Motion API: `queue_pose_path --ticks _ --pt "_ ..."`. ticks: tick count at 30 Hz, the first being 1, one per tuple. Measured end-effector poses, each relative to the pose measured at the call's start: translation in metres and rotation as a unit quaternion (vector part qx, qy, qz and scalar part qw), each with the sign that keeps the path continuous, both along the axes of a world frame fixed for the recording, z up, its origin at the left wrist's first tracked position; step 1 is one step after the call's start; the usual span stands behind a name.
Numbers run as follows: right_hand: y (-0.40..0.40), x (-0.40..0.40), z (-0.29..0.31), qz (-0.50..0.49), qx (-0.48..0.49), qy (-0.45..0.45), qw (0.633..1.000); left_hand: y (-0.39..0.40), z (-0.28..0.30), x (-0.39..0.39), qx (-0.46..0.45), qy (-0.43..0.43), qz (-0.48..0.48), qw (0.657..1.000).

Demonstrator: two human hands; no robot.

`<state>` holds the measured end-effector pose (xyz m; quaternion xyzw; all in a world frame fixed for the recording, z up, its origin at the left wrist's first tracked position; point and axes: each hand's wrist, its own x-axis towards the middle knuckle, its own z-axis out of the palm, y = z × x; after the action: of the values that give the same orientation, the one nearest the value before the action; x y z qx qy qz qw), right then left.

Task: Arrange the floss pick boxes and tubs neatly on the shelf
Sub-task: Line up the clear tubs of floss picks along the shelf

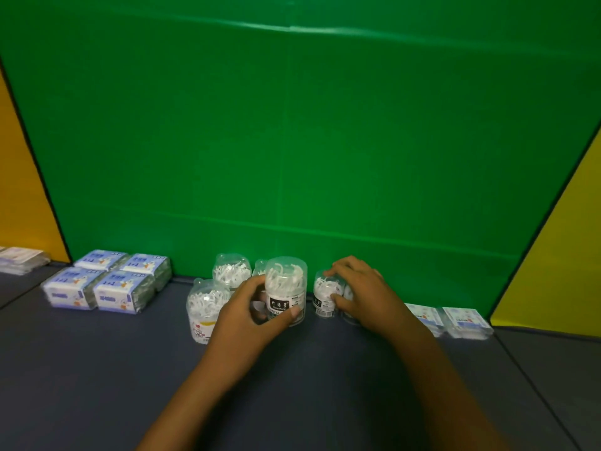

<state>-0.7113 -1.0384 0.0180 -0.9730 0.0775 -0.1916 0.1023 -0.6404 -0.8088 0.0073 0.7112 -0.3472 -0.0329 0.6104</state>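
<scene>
On the dark shelf surface stand several clear floss pick tubs. My left hand grips a tall tub with a black label, thumb across its front. My right hand holds a smaller clear tub, fingers curled over its top and thumb at its base. Two bear-eared tubs stand left of my left hand; another is partly hidden behind the tall tub. A block of blue-and-white floss pick boxes sits at the left. Two more boxes lie at the right.
A green back wall closes the shelf behind the tubs. Yellow side panels stand at both ends. Flat white packets lie at the far left edge.
</scene>
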Motion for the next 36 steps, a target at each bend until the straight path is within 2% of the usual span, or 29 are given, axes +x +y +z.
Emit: queue_pose_path --ticks 4,8,14,31,34,36 --pt "0.000 -0.011 0.006 -0.018 -0.007 -0.004 1.000 -0.012 -0.008 -0.004 0.034 -0.018 0.019 0.999" --pt "-0.004 -0.035 0.011 -0.088 -0.039 -0.026 0.995 -0.026 -0.021 -0.005 0.075 -0.038 0.027 0.996" --pt "-0.009 -0.067 0.009 -0.170 -0.077 0.012 0.982 -0.052 -0.033 -0.009 0.115 -0.095 0.040 0.988" --pt "0.012 -0.093 -0.001 -0.164 -0.008 0.003 0.986 -0.067 -0.047 -0.020 0.158 -0.082 0.015 0.984" --pt "0.022 -0.094 0.005 -0.165 -0.026 -0.004 0.986 -0.057 -0.038 -0.021 0.175 -0.104 0.018 0.979" --pt "0.031 -0.093 0.009 -0.164 -0.037 -0.010 0.986 -0.045 -0.027 -0.021 0.192 -0.153 0.036 0.969"
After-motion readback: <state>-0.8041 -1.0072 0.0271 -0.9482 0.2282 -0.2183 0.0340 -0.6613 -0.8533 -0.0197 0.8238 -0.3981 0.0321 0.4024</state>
